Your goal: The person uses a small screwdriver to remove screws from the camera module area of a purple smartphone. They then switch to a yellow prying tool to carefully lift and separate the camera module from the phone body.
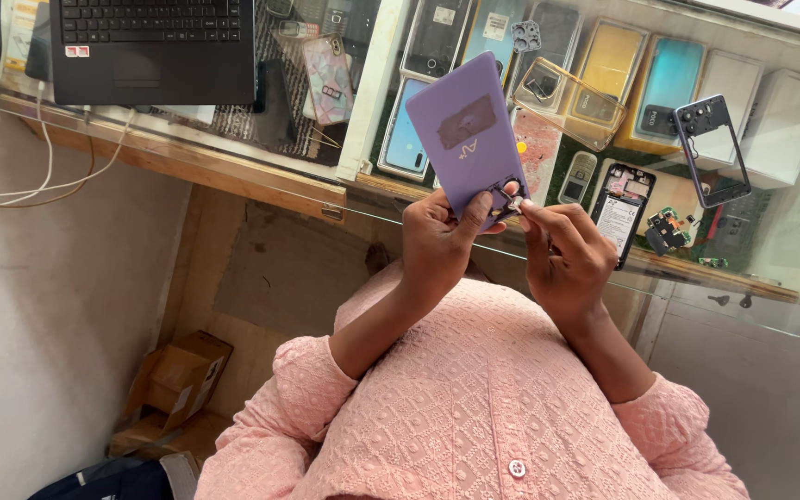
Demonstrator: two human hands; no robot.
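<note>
I am gripping the purple phone back cover (468, 130) in my left hand (439, 243), fingers clenched around its lower edge, holding it above the glass counter (752, 306). My right hand (562, 252) is pinching a small part at the cover's bottom corner, fingertips (522, 206) closed. An opened phone (619, 211) is lying just beside, on the glass.

A glass counter (363, 199) carries a black laptop (155, 51), an opened phone (618, 211) and a phone frame (713, 150).
</note>
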